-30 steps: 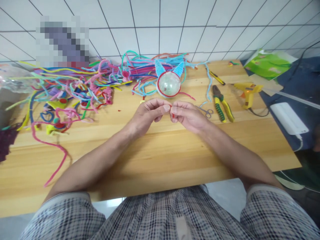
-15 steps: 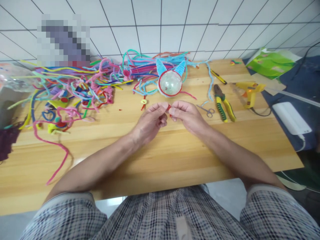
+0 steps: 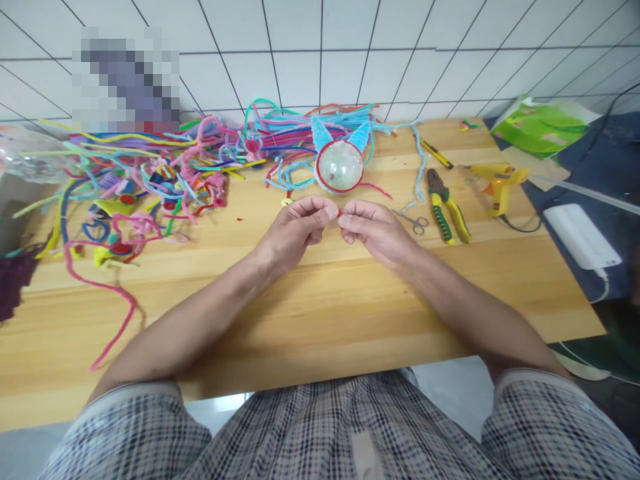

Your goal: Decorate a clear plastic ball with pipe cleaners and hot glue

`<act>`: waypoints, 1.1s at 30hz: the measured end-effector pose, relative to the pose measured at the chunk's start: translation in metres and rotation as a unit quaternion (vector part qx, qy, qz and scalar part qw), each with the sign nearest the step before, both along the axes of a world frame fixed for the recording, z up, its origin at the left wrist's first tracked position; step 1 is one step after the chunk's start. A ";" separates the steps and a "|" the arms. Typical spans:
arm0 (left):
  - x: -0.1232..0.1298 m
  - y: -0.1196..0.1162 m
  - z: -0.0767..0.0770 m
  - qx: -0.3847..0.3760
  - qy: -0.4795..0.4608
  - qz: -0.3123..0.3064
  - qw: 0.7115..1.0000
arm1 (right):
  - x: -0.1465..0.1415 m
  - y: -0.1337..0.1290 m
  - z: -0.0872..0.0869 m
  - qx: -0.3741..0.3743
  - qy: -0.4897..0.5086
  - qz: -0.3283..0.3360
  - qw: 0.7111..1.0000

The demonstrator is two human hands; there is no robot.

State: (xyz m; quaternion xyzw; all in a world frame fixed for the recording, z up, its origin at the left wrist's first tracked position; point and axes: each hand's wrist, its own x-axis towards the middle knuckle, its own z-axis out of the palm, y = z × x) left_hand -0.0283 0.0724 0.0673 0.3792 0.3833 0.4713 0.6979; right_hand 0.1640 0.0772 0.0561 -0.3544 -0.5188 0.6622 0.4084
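The left hand (image 3: 295, 233) has risen in the head view, partly hiding a yellow ring (image 3: 286, 202); its grip and that of the right hand (image 3: 377, 230) seem pinched closed on one red piece (image 3: 341, 212), likely worked jointly, between the near and far edges of the bench (image 3: 320, 313).

And here you are, right hand (image 3: 377, 230) pinching a small red piece (image 3: 340, 213), your left hand's (image 3: 300, 230) fingertips right up beside it, both hands over the wooden table (image 3: 300, 320)! Straight ahead of you sits the clear dome (image 3: 341, 167), red-rimmed, two blue fuzzy ears (image 3: 321, 135) upright behind. Off your left, a wild tangle of pipe cleaners (image 3: 165, 167); over to your right, scissors (image 3: 419, 227), then green-and-yellow pliers (image 3: 447, 210), then the yellow glue gun (image 3: 500, 180)
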 end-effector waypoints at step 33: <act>0.020 -0.024 -0.011 -0.073 -0.071 0.055 0.993 | -0.007 -0.006 -0.009 0.009 -0.024 -0.048 0.999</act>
